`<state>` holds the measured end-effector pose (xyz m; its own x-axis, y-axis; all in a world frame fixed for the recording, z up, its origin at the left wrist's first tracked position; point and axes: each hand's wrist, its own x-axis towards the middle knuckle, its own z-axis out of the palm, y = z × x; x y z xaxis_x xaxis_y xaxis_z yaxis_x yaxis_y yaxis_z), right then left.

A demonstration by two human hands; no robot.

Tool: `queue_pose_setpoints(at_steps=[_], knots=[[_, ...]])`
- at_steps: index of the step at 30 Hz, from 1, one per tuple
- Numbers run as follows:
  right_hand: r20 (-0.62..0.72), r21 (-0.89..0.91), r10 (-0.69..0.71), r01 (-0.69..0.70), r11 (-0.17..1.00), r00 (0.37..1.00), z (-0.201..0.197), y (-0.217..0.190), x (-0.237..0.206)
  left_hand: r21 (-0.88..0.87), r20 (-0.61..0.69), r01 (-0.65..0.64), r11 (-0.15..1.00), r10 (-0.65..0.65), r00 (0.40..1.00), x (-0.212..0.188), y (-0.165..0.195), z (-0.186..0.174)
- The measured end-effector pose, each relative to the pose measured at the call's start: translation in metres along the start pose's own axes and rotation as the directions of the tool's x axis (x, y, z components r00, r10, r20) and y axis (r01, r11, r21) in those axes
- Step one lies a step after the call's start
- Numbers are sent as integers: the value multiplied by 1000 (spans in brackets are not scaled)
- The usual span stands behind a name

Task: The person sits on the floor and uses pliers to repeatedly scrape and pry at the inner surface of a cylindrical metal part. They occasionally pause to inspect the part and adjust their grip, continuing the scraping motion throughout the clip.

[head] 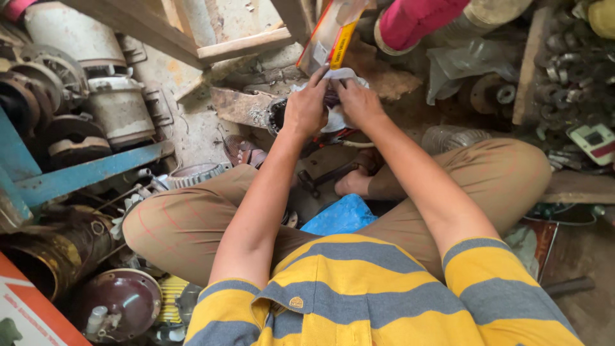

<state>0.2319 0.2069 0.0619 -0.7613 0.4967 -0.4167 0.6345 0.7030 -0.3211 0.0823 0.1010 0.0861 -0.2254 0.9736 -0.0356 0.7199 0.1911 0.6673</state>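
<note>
White crumpled cloth (338, 77), wrapped about a small dark part that I cannot make out, sits pinched between both hands out past the person's folded knees, above the cluttered workshop floor. Nearest the body lies one blue crumpled plastic sheet (339, 216) in the lap, and beyond it one dark metal hammer (328, 176) on the floor beside a bare foot. The left hand (306, 106) and the right hand (359, 102) are each clenched on the cloth, fingertips meeting over it; the step in hand looks like wiping or unwrapping the part, and carrying on would call for a firm pinch and a small twist. One clear plastic packet with a yellow and red strip (333, 32) leans just behind. Two grey cylindrical motor housings (118, 106) stand far left.
</note>
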Motion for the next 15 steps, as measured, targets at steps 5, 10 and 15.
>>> queue_pose_setpoints(at_steps=[5,10,15], knots=[[16,-419,23,-15,908,1000,-9,11,-24,86,71,86,993,-92,993,-6,17,-11],[132,-672,48,54,739,990,-29,49,-69,44,29,64,997,-65,997,-22,42,-29],[-238,-86,279,-306,948,930,-33,78,-88,-138,-115,-73,988,57,992,-30,65,-28]])
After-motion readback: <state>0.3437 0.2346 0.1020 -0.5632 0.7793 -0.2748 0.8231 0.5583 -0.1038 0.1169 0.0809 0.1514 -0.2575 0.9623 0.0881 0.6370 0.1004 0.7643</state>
